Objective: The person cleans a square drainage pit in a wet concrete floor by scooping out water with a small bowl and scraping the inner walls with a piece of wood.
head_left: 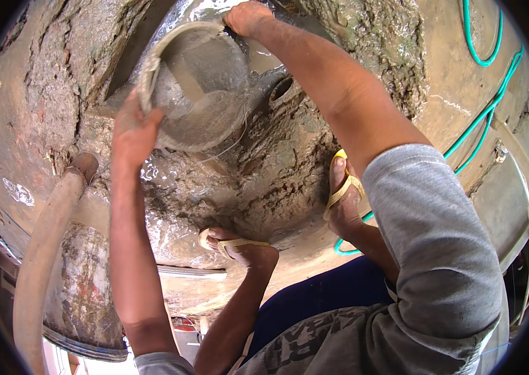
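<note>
A mud-coated round bucket (148,78) is tipped over a trough of muddy water at the top of the head view, its open mouth facing me. Wet grey slurry or water coats its inside. My left hand (134,130) is closed on the near left part of its rim, thumb over the edge. My right hand (249,19) is closed at the far right edge of the bucket, its fingertips hidden. A thin wire (222,152) loops down from the bucket over the mud.
A short pipe end (282,89) sticks out of the mud. A thick hose (49,250) runs beside a stained drum (86,281) at left. A green hose (492,103) lies at right. My feet in yellow flip-flops (230,244) stand at the mud's near edge.
</note>
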A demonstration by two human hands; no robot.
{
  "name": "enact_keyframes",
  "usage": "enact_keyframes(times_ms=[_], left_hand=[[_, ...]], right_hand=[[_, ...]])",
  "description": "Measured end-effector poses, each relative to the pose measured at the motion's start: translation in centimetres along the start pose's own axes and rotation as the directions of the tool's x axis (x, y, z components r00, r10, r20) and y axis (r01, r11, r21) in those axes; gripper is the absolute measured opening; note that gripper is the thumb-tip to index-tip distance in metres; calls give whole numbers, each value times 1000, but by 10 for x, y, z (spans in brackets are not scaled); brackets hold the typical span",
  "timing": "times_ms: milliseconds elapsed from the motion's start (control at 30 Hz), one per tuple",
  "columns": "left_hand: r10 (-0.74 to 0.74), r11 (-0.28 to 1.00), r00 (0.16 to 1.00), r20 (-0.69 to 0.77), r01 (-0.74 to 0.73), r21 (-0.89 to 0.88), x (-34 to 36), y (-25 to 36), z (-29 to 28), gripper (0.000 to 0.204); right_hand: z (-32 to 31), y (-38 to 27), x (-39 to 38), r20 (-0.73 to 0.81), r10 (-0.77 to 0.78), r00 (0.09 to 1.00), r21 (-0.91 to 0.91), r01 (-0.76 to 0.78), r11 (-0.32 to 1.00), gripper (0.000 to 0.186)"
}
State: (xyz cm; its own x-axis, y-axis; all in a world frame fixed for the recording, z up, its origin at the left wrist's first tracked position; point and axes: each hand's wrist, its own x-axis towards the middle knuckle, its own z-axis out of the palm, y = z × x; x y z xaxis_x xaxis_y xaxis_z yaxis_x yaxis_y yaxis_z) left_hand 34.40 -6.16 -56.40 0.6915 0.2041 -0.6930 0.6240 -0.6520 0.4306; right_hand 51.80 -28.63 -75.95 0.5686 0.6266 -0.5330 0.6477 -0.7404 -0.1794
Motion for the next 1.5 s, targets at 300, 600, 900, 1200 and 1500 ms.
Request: enact_keyframes(times_ms=[300, 600, 900, 1200, 1500], left_hand=[[-274, 793, 947, -169, 123, -597, -69, -40, -82, 56], [-215, 679, 970, -113, 65, -732, -64, -24, -84, 65], [-153, 719, 983, -97, 43, -694, -55, 22, -94, 44], [-117, 786, 983, -139, 6, -619, -48, 23, -105, 36], [-93, 797, 993, -73, 30, -604, -40, 34, -80, 45]], right_hand=[[10, -17, -54, 302, -174, 937, -207, 242, 948, 23], [12, -13, -78, 493, -308, 814, -307, 494, 813, 20], [43, -60, -68, 249, -452, 857, -172, 498, 850, 16], [68, -92, -74, 261, -605, 752, -108, 645, 756, 19], [40, -64, -91, 498, -537, 681, -137, 673, 727, 19]])
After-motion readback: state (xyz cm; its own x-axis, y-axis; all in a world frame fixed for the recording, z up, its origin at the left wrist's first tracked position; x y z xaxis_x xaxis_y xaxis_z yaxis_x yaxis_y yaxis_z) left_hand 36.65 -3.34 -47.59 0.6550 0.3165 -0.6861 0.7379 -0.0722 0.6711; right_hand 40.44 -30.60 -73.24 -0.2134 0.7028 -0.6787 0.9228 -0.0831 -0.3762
